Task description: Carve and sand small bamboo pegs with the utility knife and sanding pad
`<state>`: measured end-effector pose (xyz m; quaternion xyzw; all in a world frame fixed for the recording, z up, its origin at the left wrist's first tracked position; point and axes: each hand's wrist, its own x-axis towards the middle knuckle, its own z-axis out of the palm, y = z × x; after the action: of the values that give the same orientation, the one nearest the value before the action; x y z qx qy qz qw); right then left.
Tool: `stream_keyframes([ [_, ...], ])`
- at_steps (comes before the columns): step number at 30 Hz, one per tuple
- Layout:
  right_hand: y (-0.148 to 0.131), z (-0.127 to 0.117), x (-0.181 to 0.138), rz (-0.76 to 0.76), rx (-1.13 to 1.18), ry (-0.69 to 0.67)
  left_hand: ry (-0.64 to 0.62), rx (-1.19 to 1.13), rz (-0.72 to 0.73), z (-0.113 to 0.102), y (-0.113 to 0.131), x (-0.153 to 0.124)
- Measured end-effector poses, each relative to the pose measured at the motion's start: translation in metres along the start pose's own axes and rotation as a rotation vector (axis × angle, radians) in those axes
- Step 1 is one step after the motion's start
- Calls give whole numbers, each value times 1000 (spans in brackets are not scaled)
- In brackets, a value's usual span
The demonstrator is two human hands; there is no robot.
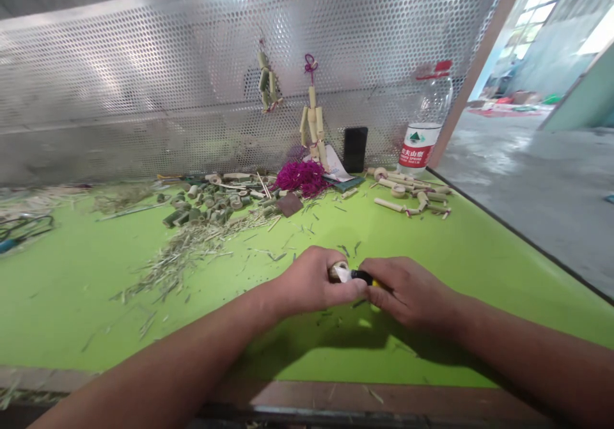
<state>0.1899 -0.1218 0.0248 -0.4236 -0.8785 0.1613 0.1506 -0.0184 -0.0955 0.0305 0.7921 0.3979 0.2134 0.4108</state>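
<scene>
My left hand [311, 283] is closed around a short bamboo piece [337, 268], whose pale round end shows above my thumb. My right hand [407, 288] grips a small knife [357, 276] with a black and yellow handle. Its blade lies against the bamboo piece. Both hands meet just above the green table top [71, 288], near its front edge.
Cut bamboo segments [206, 202] and shavings [177, 256] lie at the middle left. A magenta yarn bundle [302, 176], two bamboo figures [313, 125], a black phone [355, 149] and a water bottle [425, 128] stand by the perforated metal screen. Peeled bamboo pieces [412, 195] lie at the right.
</scene>
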Motion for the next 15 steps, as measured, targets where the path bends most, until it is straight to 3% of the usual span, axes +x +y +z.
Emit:
stream_keyframes([
  [10,-1,0,1,-22,-46,-9,-168,-121,-72,-5,3,-1],
  [15,1,0,2,51,-38,25,-163,-236,-15,-11,-6,3],
])
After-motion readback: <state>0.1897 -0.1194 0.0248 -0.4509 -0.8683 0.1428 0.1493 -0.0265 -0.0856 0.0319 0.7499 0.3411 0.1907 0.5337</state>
